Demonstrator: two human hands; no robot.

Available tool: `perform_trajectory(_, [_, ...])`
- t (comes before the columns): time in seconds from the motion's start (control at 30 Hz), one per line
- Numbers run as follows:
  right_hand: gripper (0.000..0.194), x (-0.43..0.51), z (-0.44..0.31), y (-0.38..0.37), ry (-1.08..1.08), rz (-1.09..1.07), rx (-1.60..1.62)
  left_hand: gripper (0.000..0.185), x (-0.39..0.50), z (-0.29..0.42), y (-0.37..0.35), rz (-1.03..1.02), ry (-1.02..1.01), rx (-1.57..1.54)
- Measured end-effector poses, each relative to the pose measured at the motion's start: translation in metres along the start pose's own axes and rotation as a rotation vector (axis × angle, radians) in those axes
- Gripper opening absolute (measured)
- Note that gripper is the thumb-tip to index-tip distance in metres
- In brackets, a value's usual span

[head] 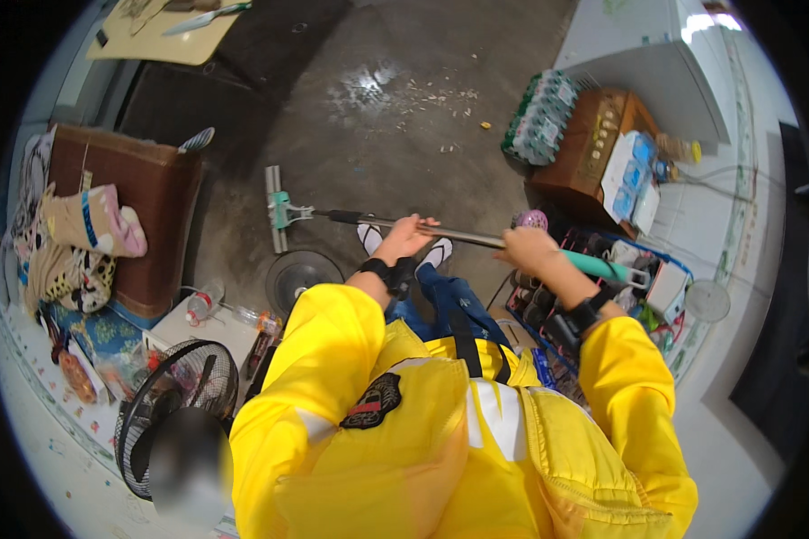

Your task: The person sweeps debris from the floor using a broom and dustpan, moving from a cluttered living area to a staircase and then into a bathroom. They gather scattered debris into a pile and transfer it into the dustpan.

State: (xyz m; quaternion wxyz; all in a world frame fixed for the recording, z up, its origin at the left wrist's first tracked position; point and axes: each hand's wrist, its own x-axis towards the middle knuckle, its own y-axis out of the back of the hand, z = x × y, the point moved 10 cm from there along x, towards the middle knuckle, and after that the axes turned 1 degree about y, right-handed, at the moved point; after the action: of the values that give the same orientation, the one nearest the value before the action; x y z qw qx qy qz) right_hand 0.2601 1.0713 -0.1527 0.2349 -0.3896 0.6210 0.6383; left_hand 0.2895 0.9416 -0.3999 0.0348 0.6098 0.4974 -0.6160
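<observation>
A squeeze mop with a metal pole and a green end sleeve [590, 265] lies across in front of me. My left hand [406, 237] is at the middle of the pole, its fingers partly spread, so its hold cannot be told. Further right, my right hand [531, 250] is closed around the pole just before the green sleeve. The mop's head [280, 209], a light bar with a green clamp, is at the far left end, over the dark floor [243, 135]. My feet in white flip-flops show beneath the pole.
Small pale scraps [438, 101] are scattered on the floor. A round black base [303, 273] stands near the mop head. Packed bottles [543, 118], a wooden cabinet [580, 145] and a crate of shoes [546, 316] line the right. A brown box [155, 222] and a fan [175, 404] are left.
</observation>
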Motion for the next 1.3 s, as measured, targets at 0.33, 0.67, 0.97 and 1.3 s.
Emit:
perform_trajectory(0.33, [0.033, -0.206, 0.130, -0.137, -0.343, 0.027, 0.223, 0.020, 0.036, -0.252, -0.040, 0.171, 0.440, 0.323])
perform_trajectory(0.67, [0.031, -0.243, 0.083, -0.294, -0.308, 0.033, 0.840, 0.019, -0.002, -0.271, 0.080, 0.829, 0.328, 0.621])
perform_trajectory(0.97, [0.024, -0.174, 0.049, -0.254, -0.155, -0.017, 1.624, 0.019, 0.047, -0.146, 0.050, 0.811, 0.044, 0.690])
perform_trajectory(1.3, [0.024, -0.038, 0.051, -0.129, -0.383, 0.292, 1.570, 0.024, 0.111, -0.007, -0.140, 0.499, -0.297, 0.887])
